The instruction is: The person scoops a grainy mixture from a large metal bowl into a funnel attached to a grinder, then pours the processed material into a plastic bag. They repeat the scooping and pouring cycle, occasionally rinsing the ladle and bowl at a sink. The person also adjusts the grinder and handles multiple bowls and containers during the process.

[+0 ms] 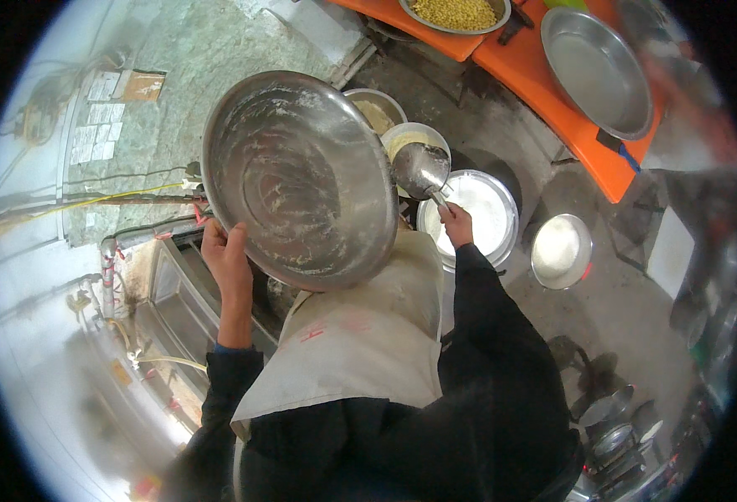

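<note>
overhead, hands clamped: left hand (225, 259) on steel tray (301, 180), right hand (456, 224) on ladle (421, 170); orange table (582, 125) nearby.

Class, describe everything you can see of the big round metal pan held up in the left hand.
The big round metal pan is a wide, shallow dish of shiny steel-like metal with concentric rings in its base. Pale floury smears streak the inside. It is tilted steeply, its inside facing the camera. The left hand grips its lower left rim. Nothing lies in it.

Pretty grimy grey concrete floor (628, 309), bright orange plastic tabletop (569, 117) along the top, greenish stone wall (209, 50) with loose wires.
</note>
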A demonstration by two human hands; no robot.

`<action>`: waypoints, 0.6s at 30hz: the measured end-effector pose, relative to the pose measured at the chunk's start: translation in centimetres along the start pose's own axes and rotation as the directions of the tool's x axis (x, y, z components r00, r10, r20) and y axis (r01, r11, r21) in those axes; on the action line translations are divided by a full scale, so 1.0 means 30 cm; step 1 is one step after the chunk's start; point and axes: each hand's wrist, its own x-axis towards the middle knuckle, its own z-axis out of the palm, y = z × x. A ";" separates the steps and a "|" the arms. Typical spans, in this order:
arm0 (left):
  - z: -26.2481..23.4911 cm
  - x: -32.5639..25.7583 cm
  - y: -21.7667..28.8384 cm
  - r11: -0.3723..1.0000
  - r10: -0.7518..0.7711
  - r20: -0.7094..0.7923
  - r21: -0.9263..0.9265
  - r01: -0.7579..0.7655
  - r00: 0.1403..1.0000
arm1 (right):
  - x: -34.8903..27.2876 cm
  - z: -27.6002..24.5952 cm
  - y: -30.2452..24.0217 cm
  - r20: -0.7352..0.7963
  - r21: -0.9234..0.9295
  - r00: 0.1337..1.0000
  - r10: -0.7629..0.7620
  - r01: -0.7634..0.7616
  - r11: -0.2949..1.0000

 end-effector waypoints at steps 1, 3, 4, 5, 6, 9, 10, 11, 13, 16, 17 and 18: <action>0.004 0.000 0.000 1.000 0.019 -0.009 -0.016 -0.019 1.000 | 0.011 0.004 -0.010 -0.017 -0.003 1.000 0.016 -0.016 1.000; 0.010 0.004 0.001 0.999 0.032 -0.020 -0.016 -0.032 0.999 | 0.042 0.050 -0.055 0.013 -0.018 1.000 -0.028 0.028 0.999; 0.013 0.006 0.004 1.000 0.027 -0.021 0.001 -0.027 0.999 | 0.061 0.093 -0.087 0.016 0.048 0.999 -0.046 0.045 0.998; 0.015 0.009 0.009 1.000 0.025 -0.020 0.018 -0.025 0.999 | 0.083 0.143 -0.122 0.021 0.105 0.999 -0.039 0.037 0.994; 0.017 0.010 0.013 1.000 0.012 -0.019 0.002 -0.012 1.000 | 0.103 0.190 -0.160 0.015 0.116 0.993 -0.120 0.118 0.986; 0.024 0.008 0.030 0.999 -0.030 -0.005 -0.031 0.029 1.000 | 0.180 0.312 -0.257 0.099 -0.030 0.981 -0.170 0.173 0.984; 0.025 0.007 0.035 0.998 -0.045 0.002 -0.033 0.045 0.999 | 0.202 0.348 -0.276 0.100 -0.088 0.974 -0.201 0.210 0.974; 0.026 0.005 0.038 0.998 -0.051 0.023 -0.045 0.052 0.998 | 0.222 0.377 -0.287 0.102 -0.142 0.964 -0.244 0.257 0.956; 0.026 0.002 0.043 0.999 -0.044 0.018 -0.019 0.044 0.999 | 0.239 0.386 -0.273 0.098 -0.205 0.961 -0.258 0.273 0.940; 0.023 -0.007 0.038 0.999 -0.037 -0.004 -0.024 0.037 0.999 | 0.222 0.302 -0.193 0.059 -0.061 0.993 -0.105 0.109 0.992; 0.021 -0.010 0.033 0.999 -0.016 0.008 -0.037 0.016 1.000 | 0.206 0.256 -0.160 0.004 -0.065 0.987 -0.162 0.162 0.985; 0.018 -0.010 0.030 0.998 -0.044 -0.010 -0.043 0.043 0.999 | 0.191 0.216 -0.134 -0.047 -0.096 0.988 -0.147 0.142 0.985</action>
